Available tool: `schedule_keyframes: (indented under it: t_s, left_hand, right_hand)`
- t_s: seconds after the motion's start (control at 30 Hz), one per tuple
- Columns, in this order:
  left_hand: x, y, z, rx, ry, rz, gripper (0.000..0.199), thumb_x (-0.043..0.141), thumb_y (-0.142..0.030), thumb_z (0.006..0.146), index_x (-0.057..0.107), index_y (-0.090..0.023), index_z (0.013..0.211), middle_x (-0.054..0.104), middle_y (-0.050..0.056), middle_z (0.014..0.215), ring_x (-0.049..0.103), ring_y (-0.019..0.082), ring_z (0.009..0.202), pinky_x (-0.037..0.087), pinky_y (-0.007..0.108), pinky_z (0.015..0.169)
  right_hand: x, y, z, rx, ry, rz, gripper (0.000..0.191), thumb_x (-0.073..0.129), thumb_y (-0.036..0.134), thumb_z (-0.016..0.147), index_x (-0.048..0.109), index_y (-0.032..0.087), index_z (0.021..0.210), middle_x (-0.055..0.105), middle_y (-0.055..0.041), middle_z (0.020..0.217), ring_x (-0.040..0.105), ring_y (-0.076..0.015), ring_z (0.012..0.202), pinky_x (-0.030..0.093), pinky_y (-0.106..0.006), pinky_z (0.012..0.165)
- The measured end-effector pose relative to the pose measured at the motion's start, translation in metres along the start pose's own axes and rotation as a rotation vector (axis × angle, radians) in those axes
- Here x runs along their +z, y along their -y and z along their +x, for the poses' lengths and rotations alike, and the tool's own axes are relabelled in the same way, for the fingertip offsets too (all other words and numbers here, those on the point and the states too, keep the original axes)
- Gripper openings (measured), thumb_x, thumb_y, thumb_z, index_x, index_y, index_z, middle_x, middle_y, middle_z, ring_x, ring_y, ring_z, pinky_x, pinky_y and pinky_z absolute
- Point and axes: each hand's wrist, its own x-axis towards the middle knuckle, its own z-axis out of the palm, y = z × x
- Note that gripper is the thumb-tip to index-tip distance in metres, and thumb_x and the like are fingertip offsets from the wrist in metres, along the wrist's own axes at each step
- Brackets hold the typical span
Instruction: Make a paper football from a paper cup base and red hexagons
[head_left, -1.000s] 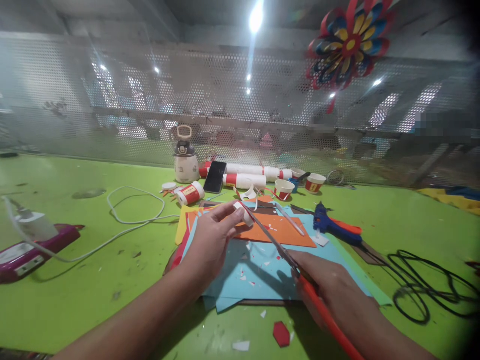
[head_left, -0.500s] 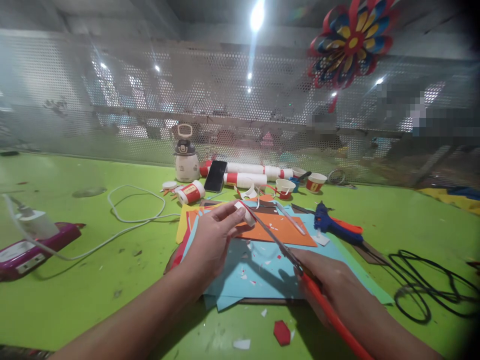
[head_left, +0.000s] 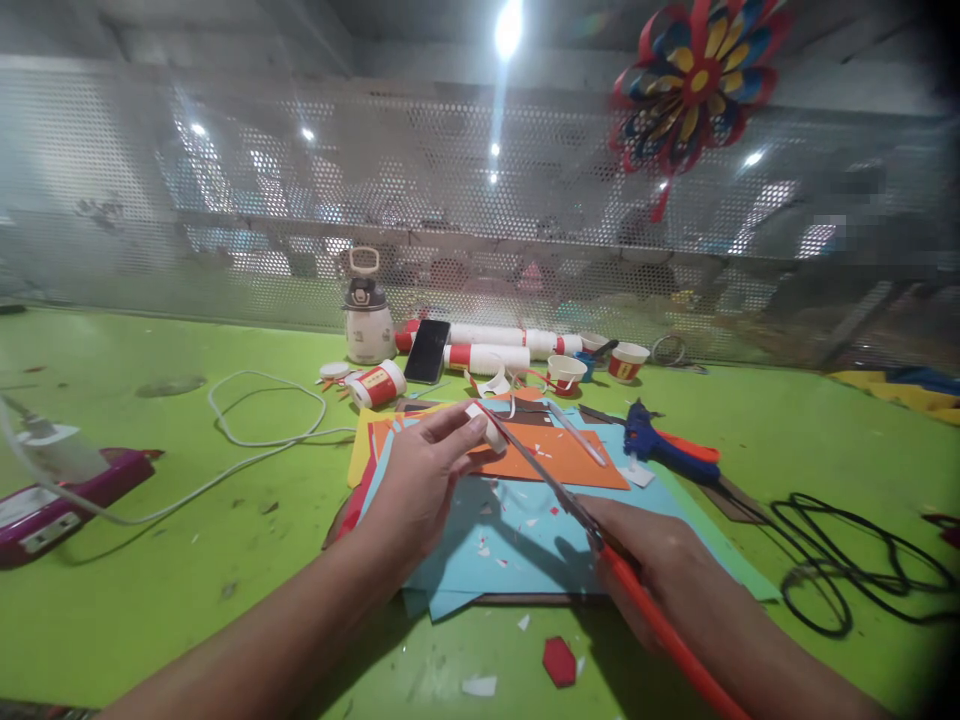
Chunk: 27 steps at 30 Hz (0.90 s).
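Over green tabletop, right hand slants scissors toward left hand (pinching)

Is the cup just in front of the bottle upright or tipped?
Tipped: the cup lies on its side, wall against the table.

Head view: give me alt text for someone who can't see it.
The right hand holds red-handled scissors, their blades at a small white-and-red piece pinched in the left hand. Beneath, blue paper and orange paper with scraps lie on a green table; a glue gun lies to the right, a phone and paper cups farther back.
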Motion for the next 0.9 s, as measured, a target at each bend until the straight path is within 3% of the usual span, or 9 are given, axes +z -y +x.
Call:
schedule_keyframes:
  t_s: [0.2, 0.33, 0.43, 0.63, 0.9]
  left_hand:
    - [0.000, -0.001, 0.001, 0.008, 0.016, 0.002, 0.016, 0.072, -0.026, 0.076, 0.072, -0.013, 0.085, 0.069, 0.008, 0.087, 0.064, 0.018, 0.081, 0.050, 0.034, 0.079]
    - [0.001, -0.004, 0.001, -0.012, -0.010, -0.054, 0.017, 0.073, -0.025, 0.075, 0.069, -0.014, 0.087, 0.069, 0.006, 0.084, 0.065, 0.017, 0.079, 0.051, 0.033, 0.079]
    - [0.001, -0.006, 0.001, -0.048, -0.026, -0.091, 0.022, 0.072, -0.024, 0.075, 0.067, -0.013, 0.093, 0.070, 0.008, 0.087, 0.066, 0.018, 0.080, 0.052, 0.035, 0.080]
    - [0.000, -0.010, 0.000, -0.046, -0.036, -0.127, 0.026, 0.074, -0.020, 0.072, 0.065, -0.012, 0.094, 0.071, 0.008, 0.085, 0.067, 0.019, 0.077, 0.052, 0.038, 0.082]
    - [0.000, -0.008, 0.001, -0.027, -0.021, -0.074, 0.027, 0.075, -0.021, 0.071, 0.065, -0.013, 0.096, 0.071, 0.008, 0.088, 0.067, 0.020, 0.079, 0.052, 0.038, 0.081]
  right_hand:
    - [-0.001, 0.002, 0.001, 0.016, 0.011, 0.035, 0.032, 0.045, 0.022, 0.093, 0.061, 0.022, 0.121, 0.071, -0.0081, 0.113, 0.065, -0.0259, 0.102, 0.049, -0.040, 0.091]
    - [0.000, 0.005, 0.002, 0.041, 0.017, 0.053, 0.025, 0.046, 0.019, 0.092, 0.066, 0.023, 0.106, 0.073, -0.0053, 0.096, 0.066, -0.0244, 0.094, 0.050, -0.038, 0.088]
    - [0.002, 0.003, 0.001, 0.055, -0.001, -0.002, 0.023, 0.046, 0.016, 0.089, 0.066, 0.021, 0.100, 0.071, -0.0058, 0.086, 0.066, -0.0266, 0.094, 0.049, -0.042, 0.090]
    - [0.002, -0.001, 0.000, -0.006, -0.018, -0.067, 0.027, 0.043, 0.022, 0.093, 0.063, 0.023, 0.111, 0.071, -0.0082, 0.097, 0.066, -0.0262, 0.095, 0.052, -0.041, 0.085]
    - [0.004, -0.009, -0.002, -0.012, -0.010, -0.141, 0.035, 0.042, 0.022, 0.093, 0.056, 0.020, 0.126, 0.069, -0.0133, 0.110, 0.064, -0.0288, 0.102, 0.049, -0.048, 0.090]
